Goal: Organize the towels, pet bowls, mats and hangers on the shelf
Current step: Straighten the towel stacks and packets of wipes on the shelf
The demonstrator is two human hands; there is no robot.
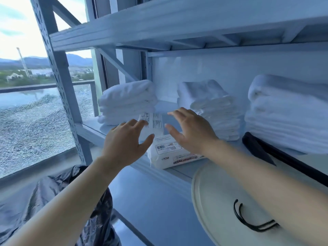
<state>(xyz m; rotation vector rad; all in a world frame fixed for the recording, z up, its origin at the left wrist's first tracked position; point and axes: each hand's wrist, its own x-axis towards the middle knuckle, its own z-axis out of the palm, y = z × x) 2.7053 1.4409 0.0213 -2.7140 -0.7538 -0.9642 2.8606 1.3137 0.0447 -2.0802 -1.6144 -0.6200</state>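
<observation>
Your left hand and right hand are both spread wide with straight fingers and grip nothing. They flank a white wrapped pack with printed labels; you cannot tell whether either palm touches it. The pack lies on the shelf with its near corner right at the front lip.

Behind it, a bare strip of board runs to the back wall between the left towel stack and the middle towel stack. That strip is your open lane. The right towel stack stands just beside the middle one, and a black folded thing lies at its foot along the front edge.

The upright post closes off the shelf's left end, near the left towel stack. The upper board sits well above the towels.

Under your right forearm a round cream thing with black loops pokes out past the lip. A black plastic bag lies low on your left, by the cracked window.
</observation>
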